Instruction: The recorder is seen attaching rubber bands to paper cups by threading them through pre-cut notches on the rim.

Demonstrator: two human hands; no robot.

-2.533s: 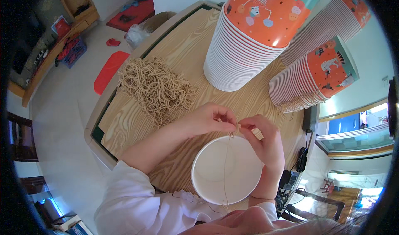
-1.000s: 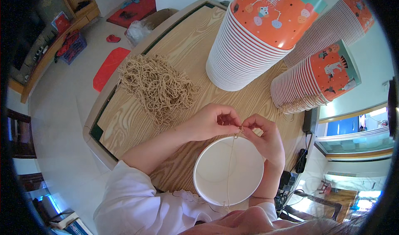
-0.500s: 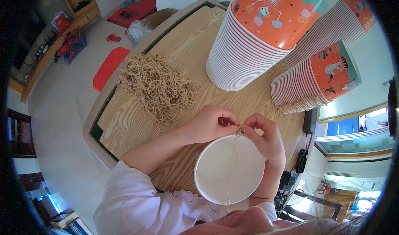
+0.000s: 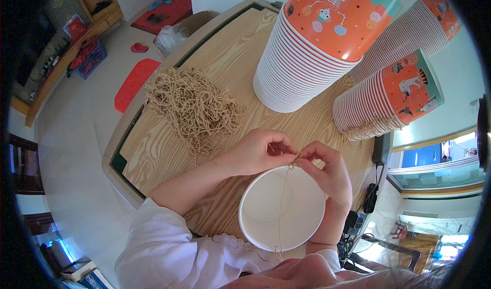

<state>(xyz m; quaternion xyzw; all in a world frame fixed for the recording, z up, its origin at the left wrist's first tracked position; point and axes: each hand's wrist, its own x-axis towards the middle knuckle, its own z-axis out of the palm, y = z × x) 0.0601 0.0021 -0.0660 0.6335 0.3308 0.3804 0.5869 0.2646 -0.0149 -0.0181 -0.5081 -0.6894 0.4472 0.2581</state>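
Note:
A white paper bucket [image 4: 261, 212] sits close to me with its round mouth facing up. Thin tan twine [image 4: 281, 215] runs across the mouth from the far rim to the near rim. At the far rim, my left hand [image 4: 263, 150] pinches the twine between thumb and forefinger. My right hand [image 4: 327, 169] pinches it too, just to the right, and a small loop or knot shows between the fingertips. To the left on the table lies a loose heap of tan twine [image 4: 197, 105].
A tall stack of orange-printed paper buckets [image 4: 307, 59] stands at the table's far side. Right of it are a shorter stack [image 4: 365, 105] with twine along its side and another stack [image 4: 404, 38] behind. Black cables [image 4: 353, 227] hang by the table's right edge.
Both hands stay at the far rim. The fingertips have shifted slightly, and a small twine loop now stands up between them.

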